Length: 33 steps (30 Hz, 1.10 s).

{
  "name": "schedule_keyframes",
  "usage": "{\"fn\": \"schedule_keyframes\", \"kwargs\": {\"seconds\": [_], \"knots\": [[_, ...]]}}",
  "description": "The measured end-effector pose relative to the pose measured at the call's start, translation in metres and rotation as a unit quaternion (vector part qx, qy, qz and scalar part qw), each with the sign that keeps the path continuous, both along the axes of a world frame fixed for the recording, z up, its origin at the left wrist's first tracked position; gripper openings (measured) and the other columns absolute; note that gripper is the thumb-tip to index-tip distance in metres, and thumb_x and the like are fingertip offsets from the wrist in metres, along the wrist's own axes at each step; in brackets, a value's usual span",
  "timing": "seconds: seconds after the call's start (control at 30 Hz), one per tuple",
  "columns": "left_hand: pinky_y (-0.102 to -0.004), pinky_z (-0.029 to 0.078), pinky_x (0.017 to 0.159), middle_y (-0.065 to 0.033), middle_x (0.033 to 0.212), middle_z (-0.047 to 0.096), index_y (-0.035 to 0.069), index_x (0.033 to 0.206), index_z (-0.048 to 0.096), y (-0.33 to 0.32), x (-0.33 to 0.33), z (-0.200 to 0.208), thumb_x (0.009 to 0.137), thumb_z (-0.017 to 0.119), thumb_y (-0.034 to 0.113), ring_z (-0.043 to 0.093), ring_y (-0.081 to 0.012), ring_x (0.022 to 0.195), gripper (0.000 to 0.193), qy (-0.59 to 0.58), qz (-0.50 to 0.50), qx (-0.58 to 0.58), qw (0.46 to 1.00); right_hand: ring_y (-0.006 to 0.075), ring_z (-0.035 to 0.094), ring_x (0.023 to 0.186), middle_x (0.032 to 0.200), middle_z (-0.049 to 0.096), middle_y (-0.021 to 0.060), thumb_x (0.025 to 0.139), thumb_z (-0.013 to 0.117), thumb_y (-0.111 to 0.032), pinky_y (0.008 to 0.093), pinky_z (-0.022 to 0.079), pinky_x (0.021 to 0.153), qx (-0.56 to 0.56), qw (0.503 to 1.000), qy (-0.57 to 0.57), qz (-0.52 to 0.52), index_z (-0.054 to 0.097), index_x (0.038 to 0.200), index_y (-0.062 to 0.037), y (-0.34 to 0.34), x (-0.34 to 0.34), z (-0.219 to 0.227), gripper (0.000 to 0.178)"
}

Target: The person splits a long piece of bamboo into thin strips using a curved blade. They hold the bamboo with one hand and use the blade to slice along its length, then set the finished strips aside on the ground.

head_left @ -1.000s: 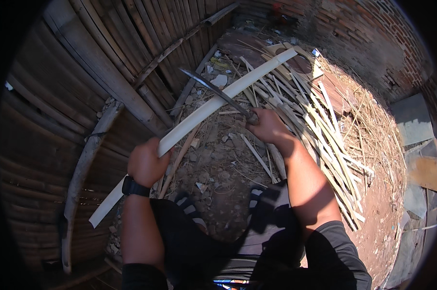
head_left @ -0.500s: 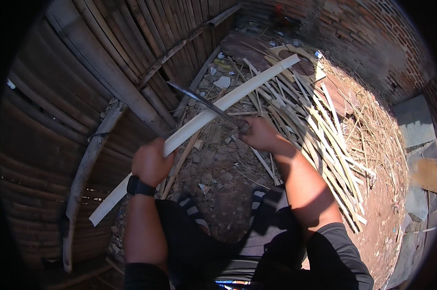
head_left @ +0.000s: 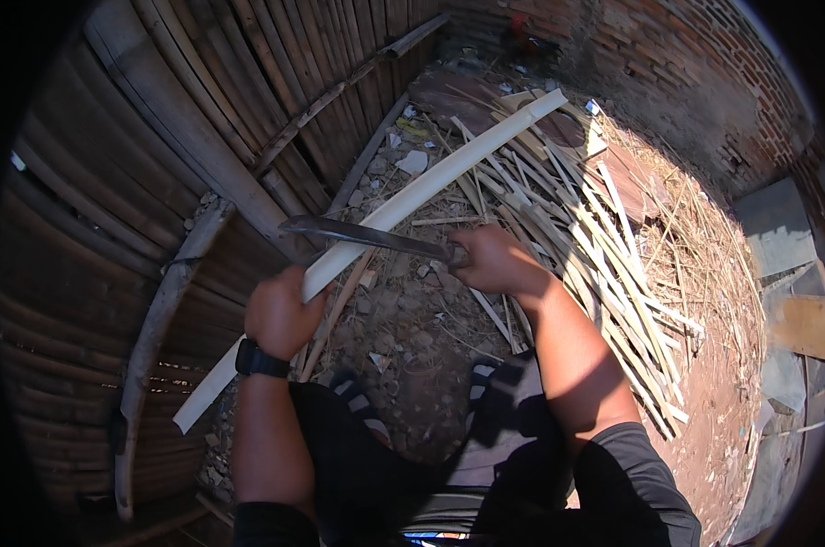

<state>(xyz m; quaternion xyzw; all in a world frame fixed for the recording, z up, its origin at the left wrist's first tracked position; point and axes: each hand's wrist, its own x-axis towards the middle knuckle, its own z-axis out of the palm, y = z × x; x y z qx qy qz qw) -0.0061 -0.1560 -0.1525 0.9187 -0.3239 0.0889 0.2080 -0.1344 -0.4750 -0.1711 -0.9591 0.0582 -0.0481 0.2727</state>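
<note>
A long pale split-bamboo strip [head_left: 440,181] slants from the lower left up to the far right. My left hand [head_left: 285,312], with a dark watch on its wrist, is closed round the strip below its middle. In my right hand [head_left: 496,259] is the handle of a machete [head_left: 376,239]. Its long dark blade points left and crosses over the strip a short way beyond my left hand. Whether the edge bites into the bamboo cannot be made out. My right fingers are wrapped round the handle, which is mostly hidden by them.
Many thin bamboo strips [head_left: 604,273] lie in a pile on the ground to the right. A bamboo wall [head_left: 84,228] with a curved pole [head_left: 161,337] stands close on the left. Beyond the pile rises a brick wall [head_left: 677,82]. Flat grey sheets [head_left: 777,228] lean at the far right.
The machete has moved down along the strip toward my left hand, and its blade now lies flatter and shows more of its side. My left hand keeps its grip.
</note>
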Motion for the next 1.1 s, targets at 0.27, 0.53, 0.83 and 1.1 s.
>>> {"fn": "schedule_keyframes", "kwargs": {"seconds": [0.27, 0.53, 0.83, 1.1], "knots": [[-0.0525, 0.055, 0.066, -0.0231, 0.078, 0.070, 0.004, 0.089, 0.069, 0.001, -0.003, 0.007, 0.086, 0.081, 0.035, 0.070, -0.0439, 0.078, 0.034, -0.014, 0.023, 0.021, 0.999, 0.0352, 0.073, 0.098, 0.094, 0.075, 0.0202, 0.088, 0.078, -0.029, 0.0450, 0.055, 0.087, 0.129, 0.969, -0.012, -0.209, 0.072, 0.119, -0.0066, -0.034, -0.001, -0.004, 0.039], [-0.0525, 0.055, 0.066, -0.0224, 0.079, 0.070, 0.005, 0.089, 0.070, 0.015, 0.004, 0.002, 0.087, 0.079, 0.038, 0.070, -0.0433, 0.078, 0.035, -0.002, 0.021, -0.011, 1.000, 0.0323, 0.074, 0.093, 0.098, 0.076, 0.0205, 0.087, 0.078, -0.029, 0.0448, 0.055, 0.084, 0.091, 0.986, 0.079, -0.118, 0.072, 0.115, -0.0025, -0.024, -0.002, 0.018, 0.039], [-0.0506, 0.055, 0.066, -0.0236, 0.079, 0.070, 0.003, 0.090, 0.071, 0.012, 0.010, -0.002, 0.087, 0.081, 0.036, 0.070, -0.0441, 0.076, 0.035, 0.047, 0.037, -0.069, 0.996, 0.0350, 0.074, 0.094, 0.096, 0.074, 0.0231, 0.086, 0.078, -0.024, 0.0458, 0.055, 0.082, -0.037, 0.997, 0.067, -0.029, 0.070, 0.119, -0.0033, 0.003, 0.001, 0.023, 0.039], [-0.0481, 0.055, 0.065, -0.0238, 0.079, 0.070, 0.003, 0.093, 0.073, 0.007, 0.009, -0.005, 0.087, 0.082, 0.036, 0.071, -0.0428, 0.077, 0.035, 0.060, 0.032, -0.046, 0.997, 0.0361, 0.073, 0.091, 0.091, 0.074, 0.0205, 0.086, 0.078, -0.026, 0.0459, 0.055, 0.081, 0.082, 0.974, -0.033, -0.208, 0.069, 0.118, -0.0051, -0.029, 0.002, -0.015, 0.039]]}}
